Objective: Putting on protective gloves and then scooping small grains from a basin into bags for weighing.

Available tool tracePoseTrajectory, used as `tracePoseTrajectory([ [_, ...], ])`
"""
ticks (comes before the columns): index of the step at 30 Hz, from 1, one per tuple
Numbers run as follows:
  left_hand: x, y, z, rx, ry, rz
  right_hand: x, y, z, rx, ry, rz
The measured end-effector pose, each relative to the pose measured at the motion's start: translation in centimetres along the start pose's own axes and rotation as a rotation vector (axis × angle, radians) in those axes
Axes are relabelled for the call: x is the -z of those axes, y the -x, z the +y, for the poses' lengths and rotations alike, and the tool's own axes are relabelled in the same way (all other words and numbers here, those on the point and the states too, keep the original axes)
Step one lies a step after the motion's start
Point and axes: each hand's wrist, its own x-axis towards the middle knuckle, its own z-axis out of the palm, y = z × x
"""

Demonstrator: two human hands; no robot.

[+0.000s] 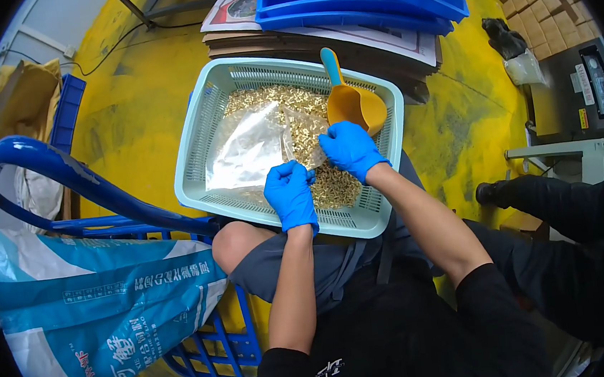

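Observation:
A light green plastic basket (198, 115) rests across my lap, holding many small gold-coloured metal pieces (336, 187). Over the pieces lies a clear plastic bag (244, 147), its left part shiny with glare. My left hand (292, 193), in a blue glove, has its fingers pinched at the bag's near right edge. Also gloved in blue, my right hand (353, 152) is closed on the bag's right side; its fingertips are partly hidden. Just beyond the right hand, a yellow scoop (356, 106) with a blue-green handle leans in the basket's far right part.
Blue plastic trays (365, 7) sit on stacked cardboard (319, 52) beyond the basket. To my left are a blue cart (93, 179) and a blue-and-white sack (103, 299). Small cartons (554, 26) and a dark machine (573, 89) stand at right. Another person's leg (555, 202) shows at right.

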Motion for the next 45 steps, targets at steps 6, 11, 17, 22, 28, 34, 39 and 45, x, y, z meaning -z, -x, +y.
tracePoseTrajectory([
  [6, -0.4, -0.2, 4.3, -0.359, -0.841, -0.082, -1.2, 0.7, 2.3, 0.053, -0.345, 0.03],
  [11, -1.5, -2.5, 6.0, -0.998, -1.162, -0.507, -0.7, 1.5, 2.3, 0.029, -0.589, -0.045],
  [17, -0.6, -5.1, 4.8, -1.129, -1.475, -0.755, -1.3, 1.2, 3.0, 0.079, -0.575, 0.01],
  [22, -0.4, -4.4, 7.2, -1.136, -1.293, -0.669, -1.3, 1.4, 3.6, 0.004, -0.762, -0.045],
  [28, -0.2, -2.7, 7.1, -1.041, -1.408, -0.629, -0.9, 1.8, 2.7, -0.11, -0.893, -0.074],
  [34, -0.7, -2.0, 5.2, -1.076, -1.377, -0.618, -1.6, 1.8, 3.3, -0.026, -0.877, -0.048],
  [39, -1.0, -1.5, 4.0, -1.068, -1.304, -0.656, -1.2, 1.9, 2.8, -0.129, -0.802, -0.007],
  [45, -0.3, -1.1, 3.4, -1.19, -1.277, -0.601, 1.4, 3.1, -0.3, -0.29, -0.626, -0.195],
])
